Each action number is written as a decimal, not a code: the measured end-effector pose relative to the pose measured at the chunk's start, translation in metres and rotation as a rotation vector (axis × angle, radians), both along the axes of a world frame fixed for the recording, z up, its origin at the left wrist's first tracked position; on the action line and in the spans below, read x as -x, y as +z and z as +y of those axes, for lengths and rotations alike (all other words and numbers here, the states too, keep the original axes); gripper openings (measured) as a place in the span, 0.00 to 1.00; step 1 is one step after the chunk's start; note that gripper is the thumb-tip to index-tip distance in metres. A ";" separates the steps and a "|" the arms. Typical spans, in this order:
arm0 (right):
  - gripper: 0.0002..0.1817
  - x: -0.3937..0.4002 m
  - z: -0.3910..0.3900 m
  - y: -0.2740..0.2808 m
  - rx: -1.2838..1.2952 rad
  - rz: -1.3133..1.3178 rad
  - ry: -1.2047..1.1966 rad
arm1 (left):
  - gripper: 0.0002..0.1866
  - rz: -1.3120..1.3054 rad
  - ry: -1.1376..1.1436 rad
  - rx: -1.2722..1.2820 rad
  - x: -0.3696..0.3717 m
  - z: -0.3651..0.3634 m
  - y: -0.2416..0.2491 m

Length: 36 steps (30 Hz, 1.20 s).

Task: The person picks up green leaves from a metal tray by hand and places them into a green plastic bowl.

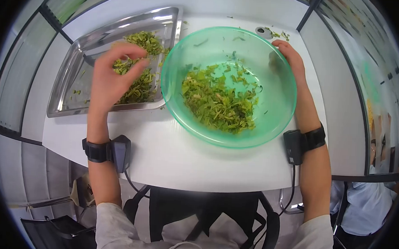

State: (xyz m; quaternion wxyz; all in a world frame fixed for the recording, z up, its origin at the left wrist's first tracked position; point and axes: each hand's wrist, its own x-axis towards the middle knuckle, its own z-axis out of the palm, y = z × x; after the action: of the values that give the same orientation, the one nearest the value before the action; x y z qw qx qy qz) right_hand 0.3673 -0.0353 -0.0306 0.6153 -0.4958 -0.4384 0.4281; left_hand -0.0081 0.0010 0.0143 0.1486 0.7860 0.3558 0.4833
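Chopped green leaves (136,78) heaped in a shallow metal tray (70,102) at the far left corner of the white table (170,161), piled mostly toward the tray's right side, with a few stray bits on its bare left half. Left hand (114,72) raised over that pile, fingers curled and thumb drawn toward the fingertips in a loose pinch; whether any leaves are caught between them cannot be told. More shredded greens (219,100) lying in a translucent green bowl (272,121) just right of the tray, its rim touching or nearly touching the tray's right edge, the heap spread across the bowl's bottom toward the near side. Right hand (291,57) clasped on the bowl's far right rim, fingers over the edge, steadying it. Black strap with a small dark device (117,151) on the left wrist, cable trailing off the table's near edge; a matching strapped unit (297,145) on the right wrist, also cabled. Scattered leaf scraps (276,34) at the far edge of the table, beside a small round fitting (263,31). White sleeves at the bottom of the view.
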 end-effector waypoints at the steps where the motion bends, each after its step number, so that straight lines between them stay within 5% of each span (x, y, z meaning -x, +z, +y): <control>1: 0.14 0.001 -0.002 0.000 0.004 0.003 0.002 | 0.10 0.199 -0.059 0.091 0.002 0.000 -0.002; 4: 0.14 0.005 -0.002 0.005 0.018 -0.011 -0.033 | 0.10 0.601 -0.161 0.238 0.002 0.003 -0.013; 27: 0.14 0.001 -0.002 0.002 0.029 0.009 -0.009 | 0.08 0.705 -0.231 0.155 0.008 0.005 -0.017; 30: 0.14 0.000 -0.002 0.003 0.022 0.002 0.011 | 0.05 0.755 -0.173 0.302 0.005 0.002 -0.012; 34: 0.14 0.003 0.000 0.005 -0.002 -0.038 -0.023 | 0.05 0.585 -0.095 0.082 -0.004 0.000 -0.002; 36: 0.14 0.002 -0.001 0.003 0.012 0.000 -0.003 | 0.10 -0.089 0.108 0.117 -0.017 -0.007 -0.004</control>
State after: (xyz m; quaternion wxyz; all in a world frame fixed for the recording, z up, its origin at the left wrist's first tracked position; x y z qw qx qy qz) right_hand 0.3657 -0.0359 -0.0281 0.6129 -0.5005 -0.4350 0.4297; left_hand 0.0091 -0.0059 0.0105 0.1833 0.7335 0.4184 0.5034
